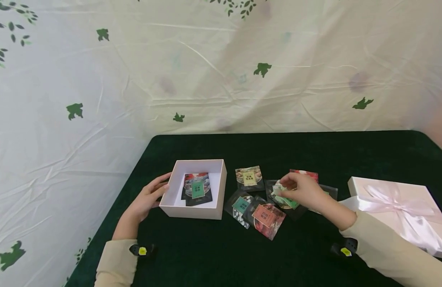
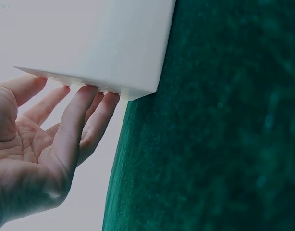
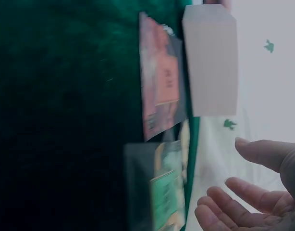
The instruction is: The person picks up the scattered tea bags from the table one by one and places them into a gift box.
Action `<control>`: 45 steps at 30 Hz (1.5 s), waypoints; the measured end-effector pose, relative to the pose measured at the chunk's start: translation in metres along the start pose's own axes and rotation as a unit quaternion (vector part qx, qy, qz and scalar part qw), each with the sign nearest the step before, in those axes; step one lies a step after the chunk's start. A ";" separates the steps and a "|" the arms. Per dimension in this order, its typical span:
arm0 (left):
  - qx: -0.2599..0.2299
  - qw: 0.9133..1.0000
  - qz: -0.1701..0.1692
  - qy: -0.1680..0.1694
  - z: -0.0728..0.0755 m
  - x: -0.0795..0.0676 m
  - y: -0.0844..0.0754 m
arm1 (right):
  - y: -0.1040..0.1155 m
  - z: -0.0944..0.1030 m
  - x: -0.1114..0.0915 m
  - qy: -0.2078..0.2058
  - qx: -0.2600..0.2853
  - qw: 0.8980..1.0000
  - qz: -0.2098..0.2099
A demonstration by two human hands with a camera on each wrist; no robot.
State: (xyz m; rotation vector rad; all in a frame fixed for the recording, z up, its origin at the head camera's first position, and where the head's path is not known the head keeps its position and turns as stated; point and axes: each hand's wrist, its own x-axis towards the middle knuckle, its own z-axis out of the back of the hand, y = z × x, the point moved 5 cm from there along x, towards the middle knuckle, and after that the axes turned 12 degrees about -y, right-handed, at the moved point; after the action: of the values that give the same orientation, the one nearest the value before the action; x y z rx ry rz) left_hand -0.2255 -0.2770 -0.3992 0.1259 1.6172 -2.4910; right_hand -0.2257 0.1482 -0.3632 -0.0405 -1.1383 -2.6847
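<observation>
My left hand [image 1: 146,201] rests its fingertips on the left outer wall of an open white box [image 1: 192,213]. The left wrist view shows these fingers against the box wall [image 2: 123,43], the palm away from it. Inside the box lie small dark packets, the top one a green-labelled packet [image 1: 197,189]. Over the loose packets right of the box is my right hand [image 1: 304,192], overlapping another green-labelled packet [image 1: 290,203] in the head view. In the right wrist view, this hand [image 3: 253,197] has its thumb and fingers apart, with nothing between them.
Near the box lie a yellow-labelled packet [image 1: 249,179], a teal-labelled packet [image 1: 240,205] and a red-labelled packet [image 1: 265,216]. A pink lid [image 1: 396,191] with a satin bow [image 1: 398,205] stands at the right. Dark green cloth [image 1: 221,255] covers the table.
</observation>
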 end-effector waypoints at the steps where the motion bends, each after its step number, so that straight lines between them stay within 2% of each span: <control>1: 0.000 1.000 -0.001 0.000 0.000 0.000 0.000 | -0.003 0.001 -0.001 -0.002 -0.004 1.000 0.002; 13: 0.001 1.000 0.003 -0.004 0.000 0.000 0.000 | -0.021 0.006 -0.008 -0.014 -0.063 0.998 -0.006; 25: 0.000 1.000 0.003 -0.001 0.000 -0.001 0.000 | -0.037 -0.005 -0.005 -0.021 -0.098 0.995 -0.012; 33: 0.004 1.000 -0.001 -0.003 0.000 0.000 0.001 | -0.039 -0.008 -0.004 -0.030 -0.110 0.993 -0.004; 38: 0.003 1.000 -0.006 -0.002 0.000 0.000 0.001 | -0.038 -0.008 -0.003 -0.027 -0.108 0.994 -0.009; 45: -0.003 1.000 -0.014 0.002 0.000 -0.001 0.000 | -0.034 -0.007 -0.002 -0.015 -0.124 0.992 0.007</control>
State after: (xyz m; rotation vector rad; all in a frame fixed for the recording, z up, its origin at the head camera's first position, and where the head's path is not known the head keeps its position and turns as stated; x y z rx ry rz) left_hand -0.2248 -0.2767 -0.3988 0.1093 1.6385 -2.5077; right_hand -0.2303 0.1663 -0.3925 -0.1302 -0.8018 -2.8057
